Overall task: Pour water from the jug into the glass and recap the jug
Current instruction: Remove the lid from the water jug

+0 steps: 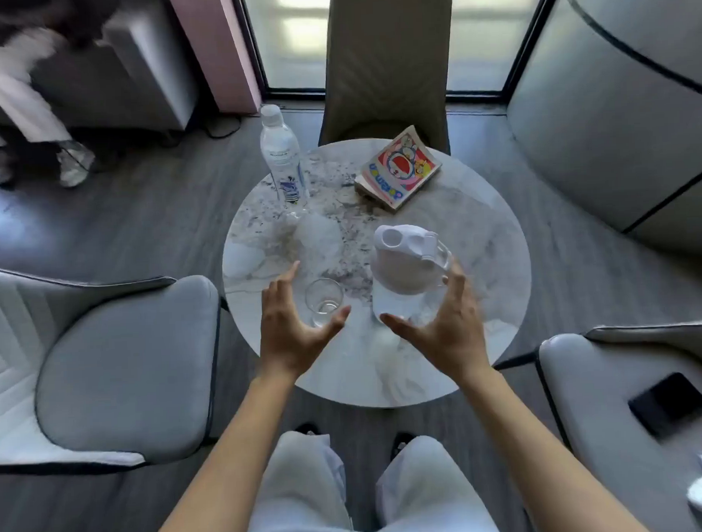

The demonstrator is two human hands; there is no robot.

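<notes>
1. Your knees in pale trousers sit nearest, with both bare forearms reaching forward over the near edge of the round marble surface (495, 241).
2. Your left hand (292, 331) hangs spread above the surface, fingers and thumb wide apart, the grip empty. The thumb tip lies just beside the near side of the glass (324, 300); you cannot tell whether it touches.
3. Your right hand (443, 326) is likewise splayed, the grip holding nothing. It curves around the near right side of the jug (405, 272), the fingers close to the handle, the thumb in front of the jug's clear base.
4. The glass stands upright between your hands, left of the jug, clear and seemingly empty.
5. The jug stands upright near the middle of the surface, its white lid (400, 238) on top.
6. Farther back on the left a capped plastic water bottle (282, 156) stands upright near the far edge.
7. To the right of it a comic book (399, 166) lies flat, cover up.
8. A tall chair back (390, 61) rises behind the surface; padded chairs flank you, and a dark phone (666, 404) lies on the right one.
</notes>
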